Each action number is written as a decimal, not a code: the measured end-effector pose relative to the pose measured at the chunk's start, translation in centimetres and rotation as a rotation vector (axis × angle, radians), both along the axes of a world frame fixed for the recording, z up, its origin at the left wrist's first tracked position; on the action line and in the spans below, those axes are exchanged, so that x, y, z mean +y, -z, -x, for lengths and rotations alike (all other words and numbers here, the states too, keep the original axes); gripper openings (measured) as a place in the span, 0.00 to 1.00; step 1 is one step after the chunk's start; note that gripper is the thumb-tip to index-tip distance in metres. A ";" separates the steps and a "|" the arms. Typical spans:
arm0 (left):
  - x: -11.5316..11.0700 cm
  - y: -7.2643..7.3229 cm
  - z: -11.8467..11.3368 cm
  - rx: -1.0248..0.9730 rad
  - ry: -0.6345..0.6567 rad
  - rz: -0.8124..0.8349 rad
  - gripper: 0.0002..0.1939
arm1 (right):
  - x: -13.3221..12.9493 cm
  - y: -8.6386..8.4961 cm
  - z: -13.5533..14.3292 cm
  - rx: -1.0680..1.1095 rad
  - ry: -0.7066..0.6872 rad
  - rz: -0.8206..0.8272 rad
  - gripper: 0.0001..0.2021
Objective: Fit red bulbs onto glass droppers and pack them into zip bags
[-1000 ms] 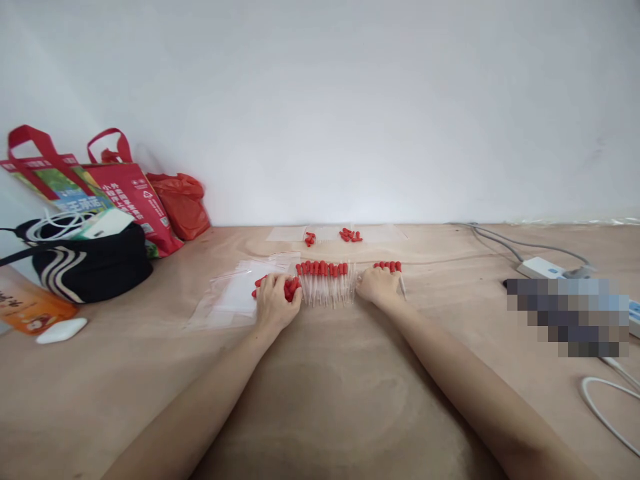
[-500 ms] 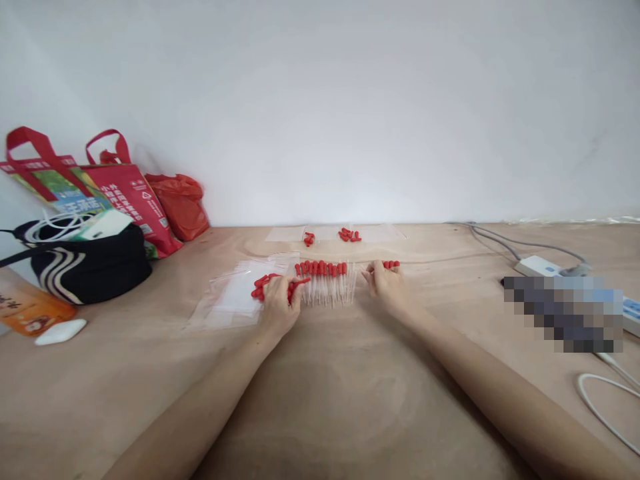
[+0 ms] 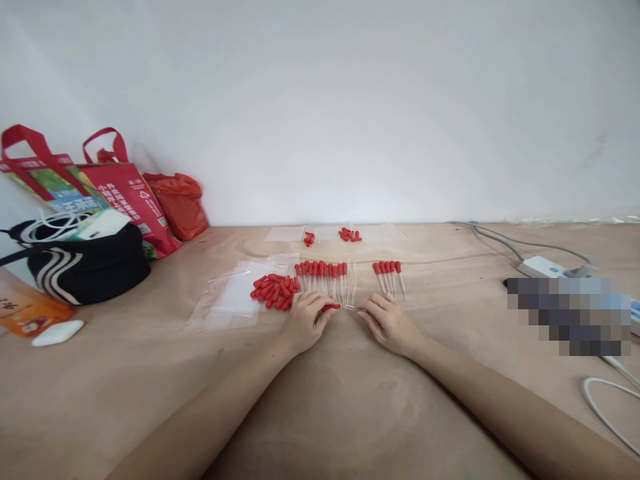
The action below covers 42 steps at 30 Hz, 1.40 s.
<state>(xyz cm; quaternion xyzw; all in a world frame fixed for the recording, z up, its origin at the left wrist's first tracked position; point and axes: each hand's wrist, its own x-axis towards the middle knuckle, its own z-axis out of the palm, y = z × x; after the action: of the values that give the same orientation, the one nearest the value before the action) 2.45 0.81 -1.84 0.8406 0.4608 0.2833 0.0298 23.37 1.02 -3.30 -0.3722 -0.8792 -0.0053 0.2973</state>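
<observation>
My left hand (image 3: 306, 321) pinches a loose red rubber bulb (image 3: 331, 307) between its fingertips, just above the wooden tabletop (image 3: 320, 400). My right hand (image 3: 387, 323) faces it and holds the end of a thin clear glass tube (image 3: 351, 307); bulb and tube meet between the hands. A pile of red bulbs (image 3: 273, 291) lies just left of my left hand. Behind the hands lies a row of assembled droppers (image 3: 325, 279) with red tops, and a smaller group of droppers (image 3: 389, 275) sits to the right.
Clear plastic bags (image 3: 235, 297) lie left of the pile. More red bulbs (image 3: 350, 235) sit on bags near the wall. Red tote bags (image 3: 120, 190), a black bag (image 3: 85, 267) and a white case (image 3: 57, 332) stand at the left. A power strip (image 3: 543, 268) and cables lie at the right.
Both hands drew back from the rows toward me and came together at the centre. The left hand left the pile with one red bulb; the right now holds a glass tube.
</observation>
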 end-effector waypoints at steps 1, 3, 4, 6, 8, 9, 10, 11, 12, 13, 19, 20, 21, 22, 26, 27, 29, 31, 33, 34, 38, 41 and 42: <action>0.0 0.0 0.0 0.000 0.006 -0.002 0.07 | 0.0 0.0 0.1 -0.006 -0.004 0.006 0.13; 0.0 0.0 0.0 0.000 0.019 -0.011 0.07 | -0.1 0.1 0.1 -0.015 -0.001 0.005 0.12; -0.1 0.0 0.0 -0.002 0.024 -0.014 0.07 | -0.1 0.1 0.1 -0.020 0.005 -0.001 0.12; -0.1 0.0 0.0 -0.007 0.028 -0.014 0.07 | -0.1 0.0 0.1 -0.031 0.020 -0.014 0.12; -0.1 0.0 0.0 -0.010 0.031 -0.013 0.07 | -0.1 0.0 0.2 -0.038 0.029 -0.025 0.13; -0.1 0.0 0.0 -0.010 0.033 -0.015 0.07 | -0.1 0.0 0.3 -0.038 0.030 -0.029 0.13; -0.1 0.1 0.0 -0.009 0.036 -0.019 0.07 | -0.1 0.0 0.3 -0.037 0.029 -0.032 0.13; -0.1 0.1 0.0 -0.009 0.041 -0.024 0.07 | 0.0 0.0 0.4 -0.034 0.026 -0.037 0.13; 0.0 0.1 0.0 -0.009 0.049 -0.030 0.07 | 0.1 0.1 0.5 -0.031 0.023 -0.042 0.13; 0.0 0.2 -0.1 -0.008 0.059 -0.036 0.07 | 0.1 0.1 0.5 -0.026 0.020 -0.049 0.13; 0.2 0.4 -0.1 0.008 0.098 -0.082 0.09 | 0.5 0.4 0.3 0.023 -0.002 -0.055 0.12; 0.2 0.4 0.0 0.011 0.101 -0.086 0.09 | 0.5 0.5 0.3 0.035 -0.010 -0.055 0.12; 0.2 0.4 0.0 0.014 0.106 -0.089 0.09 | 0.6 0.5 0.2 0.049 -0.020 -0.054 0.12; 0.3 0.4 0.0 0.016 0.110 -0.092 0.09 | 0.6 0.6 0.2 0.063 -0.031 -0.050 0.12; 0.3 0.5 0.0 0.014 0.121 -0.103 0.09 | 0.9 1.0 0.0 0.116 -0.080 0.005 0.12; 0.3 0.5 0.0 0.013 0.123 -0.106 0.09 | 1.0 1.1 0.0 0.123 -0.091 0.019 0.13; 0.2 0.4 0.1 0.011 0.128 -0.112 0.09 | 1.0 1.2 0.0 0.126 -0.104 0.032 0.13; 0.2 0.4 0.1 0.011 0.126 -0.115 0.09 | 0.9 1.1 0.1 0.112 -0.110 0.045 0.14; 0.2 0.3 0.2 0.011 0.117 -0.116 0.09 | 0.8 1.0 0.1 0.096 -0.117 0.068 0.14; 0.2 0.3 0.2 0.009 0.111 -0.118 0.09 | 0.7 0.8 0.1 0.090 -0.121 0.082 0.14; 0.2 0.1 0.3 -0.004 0.099 -0.128 0.08 | 0.4 0.3 0.2 0.085 -0.129 0.119 0.12; 0.2 0.0 0.3 -0.021 0.102 -0.135 0.09 | 0.4 0.0 0.3 0.093 -0.122 0.126 0.11; 0.1 -0.1 0.3 -0.026 0.103 -0.140 0.09 | 0.3 0.0 0.3 0.092 -0.119 0.125 0.11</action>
<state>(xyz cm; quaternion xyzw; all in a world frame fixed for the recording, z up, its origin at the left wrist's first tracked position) 2.16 0.95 -1.78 0.8593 0.3957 0.3239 -0.0084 23.11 1.36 -3.32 -0.3368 -0.8839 0.0843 0.3133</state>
